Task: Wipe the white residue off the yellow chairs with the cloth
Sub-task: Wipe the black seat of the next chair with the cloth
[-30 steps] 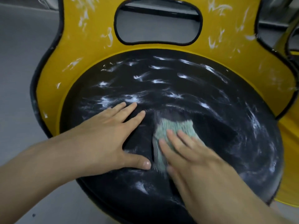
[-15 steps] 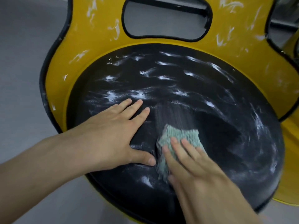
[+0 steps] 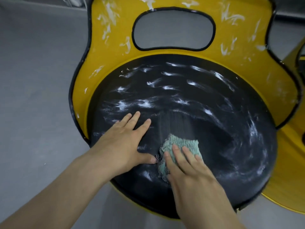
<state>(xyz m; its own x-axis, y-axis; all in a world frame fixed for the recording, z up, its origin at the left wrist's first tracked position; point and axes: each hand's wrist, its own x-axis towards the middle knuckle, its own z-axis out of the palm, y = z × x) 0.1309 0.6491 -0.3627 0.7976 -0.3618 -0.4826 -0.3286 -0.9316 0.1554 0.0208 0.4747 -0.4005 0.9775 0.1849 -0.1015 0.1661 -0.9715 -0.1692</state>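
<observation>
The cloth (image 3: 181,143) is only pressed down, not gripped, so I think it could slide out or fold up under the right hand (image 3: 189,174) if the push is hard. It may also smear the white residue (image 3: 143,104) over the black seat (image 3: 222,146) instead of lifting it, because there are many streaks and the cloth is small. The cloth is green and fluffy, bunched, with a checked edge. It lies on the near middle part of the seat, just beside the thumb of the left hand (image 3: 120,146). The right fingers (image 3: 178,152) are straight and lie flat on it. The left fingers (image 3: 132,119) are spread and released, resting on the seat and holding nothing. The back of the yellow chair (image 3: 115,38), on the far side, carries many white marks, not yet wiped.
</observation>
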